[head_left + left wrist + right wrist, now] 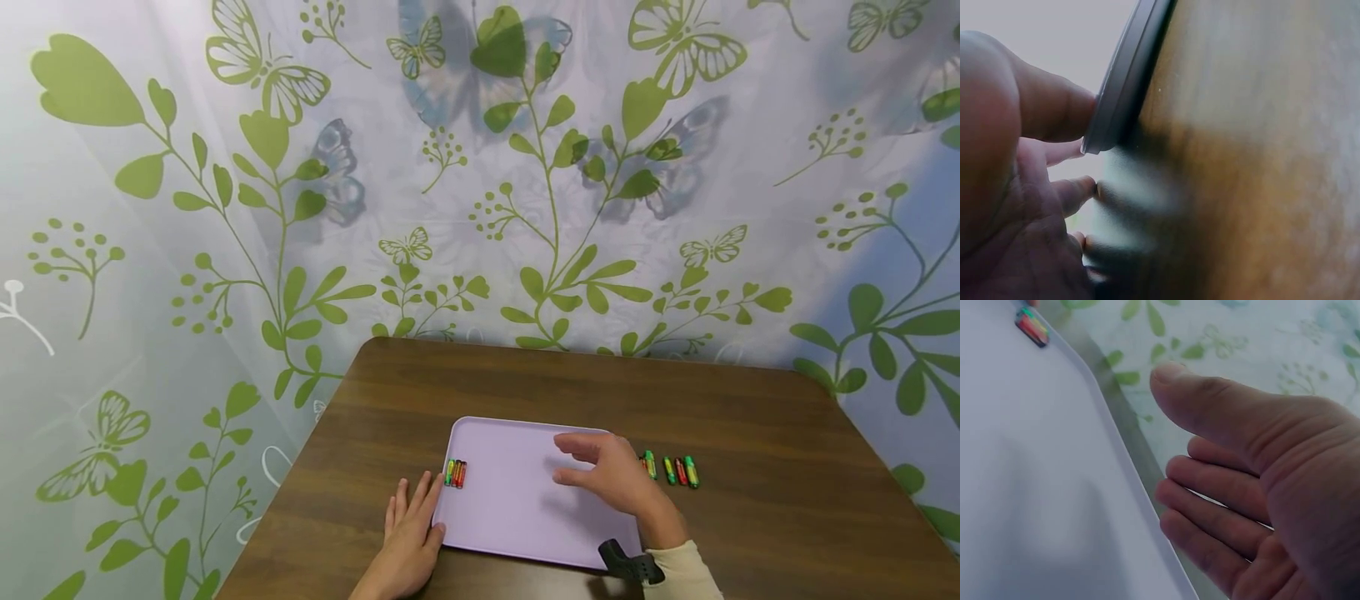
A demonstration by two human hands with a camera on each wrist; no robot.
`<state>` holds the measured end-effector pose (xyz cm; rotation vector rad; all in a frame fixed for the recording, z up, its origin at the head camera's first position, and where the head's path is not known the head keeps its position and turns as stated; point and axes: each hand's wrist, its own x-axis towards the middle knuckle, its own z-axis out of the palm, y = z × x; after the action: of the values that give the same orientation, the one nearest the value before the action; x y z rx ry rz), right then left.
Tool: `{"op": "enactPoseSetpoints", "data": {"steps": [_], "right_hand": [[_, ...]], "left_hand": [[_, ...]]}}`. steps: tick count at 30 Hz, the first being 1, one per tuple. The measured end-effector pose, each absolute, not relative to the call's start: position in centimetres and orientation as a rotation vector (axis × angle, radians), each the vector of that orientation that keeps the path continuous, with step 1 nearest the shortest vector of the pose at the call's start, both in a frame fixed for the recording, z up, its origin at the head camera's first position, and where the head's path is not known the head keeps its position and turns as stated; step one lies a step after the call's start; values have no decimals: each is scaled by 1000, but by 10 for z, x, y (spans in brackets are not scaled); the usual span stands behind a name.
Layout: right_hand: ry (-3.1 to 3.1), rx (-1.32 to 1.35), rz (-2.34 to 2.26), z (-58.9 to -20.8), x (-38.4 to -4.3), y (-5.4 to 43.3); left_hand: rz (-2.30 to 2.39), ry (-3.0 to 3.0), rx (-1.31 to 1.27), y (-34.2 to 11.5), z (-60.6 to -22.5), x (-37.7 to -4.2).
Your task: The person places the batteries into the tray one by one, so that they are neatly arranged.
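Observation:
A pale purple tray (pixel 510 517) lies on the wooden table. Near its left rim, a small row of green and red batteries (pixel 456 473) lies side by side; the right wrist view shows these batteries (pixel 1033 327) at its top left. My left hand (pixel 407 537) rests at the tray's left edge, fingers extended, and its thumb (pixel 1063 109) touches the rim. Above the right part of the tray hovers my right hand (pixel 617 477), its fingers loosely extended and nothing held. Several more green and red batteries (pixel 680 472) lie on the table just right of that hand, some partly hidden behind it.
The brown wooden table (pixel 787 517) extends beyond the tray on every visible side. Behind it and to the left hangs a curtain (pixel 450 275) printed with green leaves and butterflies. A black strap (pixel 633 565) circles the right wrist.

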<state>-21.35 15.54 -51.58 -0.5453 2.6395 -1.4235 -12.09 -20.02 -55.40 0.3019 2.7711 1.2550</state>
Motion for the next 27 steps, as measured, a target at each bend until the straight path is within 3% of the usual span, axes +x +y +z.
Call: {"op": "enactPoseSetpoints", "data": {"steps": [27], "right_hand": [[2775, -335, -1426, -533, -160, 260]], "left_hand": [[1244, 2768, 290, -201, -555, -123]]}}
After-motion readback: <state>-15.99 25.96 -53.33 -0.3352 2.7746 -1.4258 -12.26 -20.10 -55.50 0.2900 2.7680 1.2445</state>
